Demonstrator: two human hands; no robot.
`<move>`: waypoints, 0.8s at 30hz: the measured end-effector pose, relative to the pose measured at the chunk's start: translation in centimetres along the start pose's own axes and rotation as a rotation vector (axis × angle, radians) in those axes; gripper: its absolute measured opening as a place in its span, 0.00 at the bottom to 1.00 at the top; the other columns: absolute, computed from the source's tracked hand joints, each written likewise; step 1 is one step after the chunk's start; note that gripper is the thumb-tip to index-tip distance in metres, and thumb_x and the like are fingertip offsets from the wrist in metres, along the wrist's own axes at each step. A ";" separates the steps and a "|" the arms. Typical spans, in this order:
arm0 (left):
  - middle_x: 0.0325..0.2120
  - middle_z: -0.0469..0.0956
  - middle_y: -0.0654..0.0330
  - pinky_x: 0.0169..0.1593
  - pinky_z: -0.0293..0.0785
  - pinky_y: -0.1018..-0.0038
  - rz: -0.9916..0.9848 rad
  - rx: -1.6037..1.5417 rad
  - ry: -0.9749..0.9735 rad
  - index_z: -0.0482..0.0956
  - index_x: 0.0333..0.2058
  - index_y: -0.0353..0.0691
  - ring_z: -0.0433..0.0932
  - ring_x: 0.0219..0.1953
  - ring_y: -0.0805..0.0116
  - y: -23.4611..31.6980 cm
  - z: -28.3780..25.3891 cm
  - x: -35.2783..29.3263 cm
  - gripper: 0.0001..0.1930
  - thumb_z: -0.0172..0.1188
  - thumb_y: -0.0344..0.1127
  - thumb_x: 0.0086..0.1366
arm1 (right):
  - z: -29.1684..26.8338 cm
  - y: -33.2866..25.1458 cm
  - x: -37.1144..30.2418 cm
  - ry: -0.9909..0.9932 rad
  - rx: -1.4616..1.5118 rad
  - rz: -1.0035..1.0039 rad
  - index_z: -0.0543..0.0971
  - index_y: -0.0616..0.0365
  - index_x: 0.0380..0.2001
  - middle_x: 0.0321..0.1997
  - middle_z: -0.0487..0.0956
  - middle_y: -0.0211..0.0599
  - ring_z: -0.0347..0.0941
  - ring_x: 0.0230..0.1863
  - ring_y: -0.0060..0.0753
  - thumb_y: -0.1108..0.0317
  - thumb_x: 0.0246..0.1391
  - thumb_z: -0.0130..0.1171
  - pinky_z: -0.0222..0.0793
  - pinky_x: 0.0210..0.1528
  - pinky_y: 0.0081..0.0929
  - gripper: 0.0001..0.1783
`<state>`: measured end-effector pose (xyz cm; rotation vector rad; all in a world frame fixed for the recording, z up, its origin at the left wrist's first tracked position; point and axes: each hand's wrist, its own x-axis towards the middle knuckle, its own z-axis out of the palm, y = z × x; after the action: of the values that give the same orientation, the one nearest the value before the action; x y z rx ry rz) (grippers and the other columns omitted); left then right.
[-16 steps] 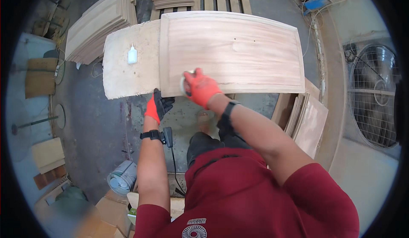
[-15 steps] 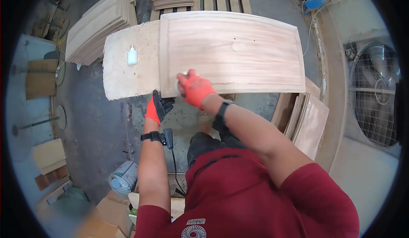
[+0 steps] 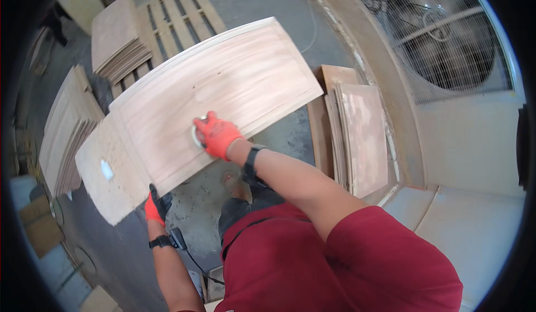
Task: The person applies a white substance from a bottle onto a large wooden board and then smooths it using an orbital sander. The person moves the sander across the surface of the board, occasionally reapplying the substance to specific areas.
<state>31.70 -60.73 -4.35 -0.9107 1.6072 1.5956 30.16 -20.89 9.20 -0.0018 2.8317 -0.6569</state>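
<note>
A pale wooden door panel [image 3: 240,83] with a framed border lies on a rough-edged light board [image 3: 100,192]. My right hand [image 3: 219,136], in a red glove, is closed around a round, whitish, disc-like thing [image 3: 197,133] and presses it on the panel's face; its exact kind is hidden by the fingers. At the panel's near left corner is my left hand [image 3: 158,206], in a red and black glove. Its fingers are apart, with the tip of one at the edge of the wood, and nothing shows in it. A small white squeeze bottle [image 3: 106,170] is on the board.
Stacks of wooden panels stand at the left [image 3: 70,127] and on a slatted pallet [image 3: 178,21] at the far side. More panels [image 3: 362,139] lean together on the right, near a large caged fan [image 3: 441,32]. A cable [image 3: 201,270] hangs from my left wrist.
My view has turned, so the panel now appears tilted. The right hand has moved along the panel toward its middle with the round thing. The left hand stays by the near corner.
</note>
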 end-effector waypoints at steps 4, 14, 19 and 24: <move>0.36 0.82 0.48 0.37 0.80 0.63 0.044 0.104 0.200 0.77 0.52 0.36 0.82 0.35 0.54 0.4 1.0 -0.2 0.43 0.50 0.78 0.65 | -4.3 10.6 -3.3 0.165 0.105 0.294 0.65 0.42 0.68 0.60 0.68 0.57 0.78 0.52 0.64 0.59 0.54 0.65 0.77 0.53 0.52 0.38; 0.50 0.78 0.60 0.41 0.72 0.67 0.019 -0.076 -0.059 0.72 0.61 0.44 0.74 0.39 0.62 -1.4 -2.3 2.6 0.42 0.50 0.77 0.67 | -12.0 31.5 -8.0 0.338 0.030 0.888 0.61 0.48 0.69 0.65 0.66 0.59 0.78 0.55 0.62 0.50 0.52 0.69 0.76 0.58 0.48 0.45; 0.55 0.77 0.59 0.40 0.71 0.66 -0.007 -0.116 0.008 0.70 0.64 0.44 0.75 0.45 0.62 -1.2 -1.3 1.1 0.44 0.48 0.78 0.67 | -16.2 30.9 1.4 0.285 0.000 0.808 0.63 0.48 0.67 0.65 0.66 0.59 0.77 0.57 0.60 0.49 0.52 0.68 0.75 0.59 0.47 0.42; 0.44 0.81 0.60 0.34 0.70 0.68 -0.083 -0.089 0.095 0.74 0.59 0.45 0.75 0.35 0.62 -0.2 0.4 -0.6 0.43 0.45 0.79 0.66 | -19.7 32.0 12.0 0.288 -0.038 0.681 0.66 0.47 0.64 0.64 0.68 0.57 0.78 0.56 0.59 0.48 0.53 0.68 0.76 0.58 0.46 0.39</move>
<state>32.21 -60.31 -3.93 -1.1008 1.5509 1.5985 15.70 15.80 9.79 1.0696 2.8144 -0.4647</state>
